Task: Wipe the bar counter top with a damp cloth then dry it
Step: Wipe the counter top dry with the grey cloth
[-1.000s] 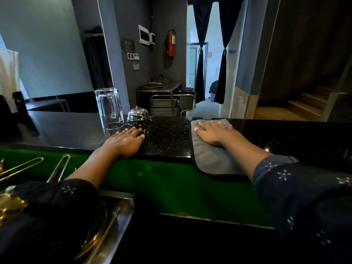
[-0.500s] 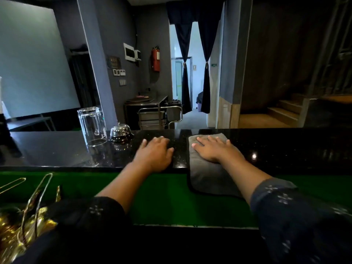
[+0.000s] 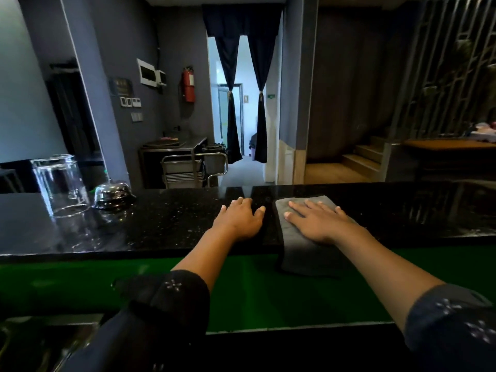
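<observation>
Near end of the grey cloth [image 3: 303, 253] draped over the counter's front edge, lower hem lost in shadow against the green panel [image 3: 255, 296]; palm area beneath the right hand [image 3: 319, 221] hidden. Right hand spread flat, fingers apart, pressed on the cloth on the black counter [image 3: 166, 224]; left hand [image 3: 239, 218] flat on bare stone just beside it, fingers loosely together, gripping nothing. Farther left, well apart from both hands: upturned glass [image 3: 60, 183] and bell [image 3: 114, 194] side by side, steel sink [image 3: 51, 336] cut off at the lower corner.
</observation>
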`<action>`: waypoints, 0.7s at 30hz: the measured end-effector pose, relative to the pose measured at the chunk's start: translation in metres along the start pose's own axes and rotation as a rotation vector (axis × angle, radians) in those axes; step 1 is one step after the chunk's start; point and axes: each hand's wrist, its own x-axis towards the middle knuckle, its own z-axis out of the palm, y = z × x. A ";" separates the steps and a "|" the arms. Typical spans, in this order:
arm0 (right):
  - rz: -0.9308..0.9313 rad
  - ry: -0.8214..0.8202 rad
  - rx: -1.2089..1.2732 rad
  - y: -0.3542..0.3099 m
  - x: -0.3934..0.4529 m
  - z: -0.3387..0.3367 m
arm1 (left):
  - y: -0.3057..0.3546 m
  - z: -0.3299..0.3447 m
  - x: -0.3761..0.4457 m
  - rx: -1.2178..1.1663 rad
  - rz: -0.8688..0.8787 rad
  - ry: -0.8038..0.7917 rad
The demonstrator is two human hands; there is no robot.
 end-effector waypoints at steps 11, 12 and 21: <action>0.001 -0.039 -0.023 0.000 0.081 -0.005 | 0.007 0.017 0.017 0.165 -0.051 -0.097; -0.027 -0.048 -0.018 -0.006 0.090 -0.004 | 0.007 0.017 0.018 0.169 -0.052 -0.101; -0.191 -0.073 -0.003 -0.012 0.148 -0.005 | 0.001 0.012 0.017 0.161 -0.030 -0.102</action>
